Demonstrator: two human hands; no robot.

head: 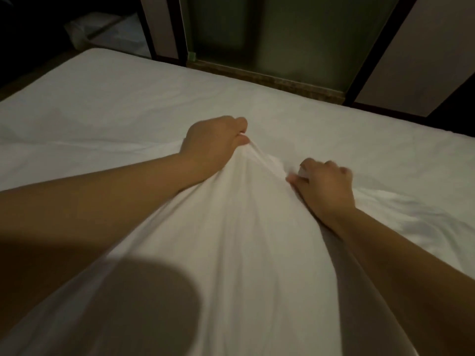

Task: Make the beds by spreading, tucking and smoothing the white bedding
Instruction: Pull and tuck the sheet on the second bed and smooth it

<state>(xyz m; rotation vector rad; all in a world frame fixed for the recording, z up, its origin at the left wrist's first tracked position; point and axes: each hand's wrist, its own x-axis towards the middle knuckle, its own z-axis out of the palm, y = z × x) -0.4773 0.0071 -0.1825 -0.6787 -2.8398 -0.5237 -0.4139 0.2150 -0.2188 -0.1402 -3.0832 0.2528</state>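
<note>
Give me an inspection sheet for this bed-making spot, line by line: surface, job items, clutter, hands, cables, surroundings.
Surface: wide flat white bed, mostly smooth, faint creases at the left.
Job's things: white cloth bedding gathered into a raised ridge in the foreground.
Clutter: nothing seen.
Hands: left hand and right hand both grip the bedding's bunched top.
Cables: nothing seen.
Surroundings: dark-framed wall panels beyond the bed; dim pale bundle far left, unclear.

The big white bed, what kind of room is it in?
Probably a bedroom, perhaps a guest room. A wide bed fills the view, the left hand and right hand grip bunched white bedding, and dark-framed door panels stand behind it.
</note>
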